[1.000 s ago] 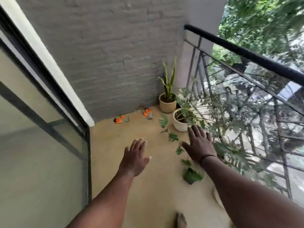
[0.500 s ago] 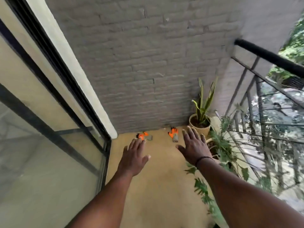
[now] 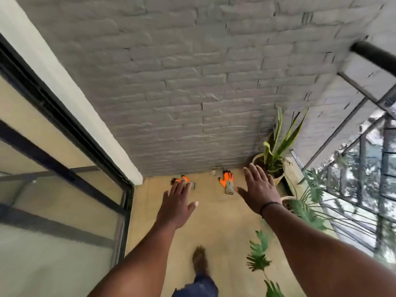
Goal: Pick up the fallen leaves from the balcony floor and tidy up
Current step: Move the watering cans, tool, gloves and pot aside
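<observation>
A grey painted brick wall (image 3: pixel 192 82) closes the far end of the balcony, meeting a tan floor (image 3: pixel 220 228). On the left runs a sliding glass door (image 3: pixel 53 211) in a dark frame with a pale jamb beside it. A black metal railing (image 3: pixel 372 116) lines the right side, daylight and greenery beyond.

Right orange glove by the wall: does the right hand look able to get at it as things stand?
Probably yes: the right hand is open and bare, the orange glove lies uncovered on the floor, nothing between them.
</observation>
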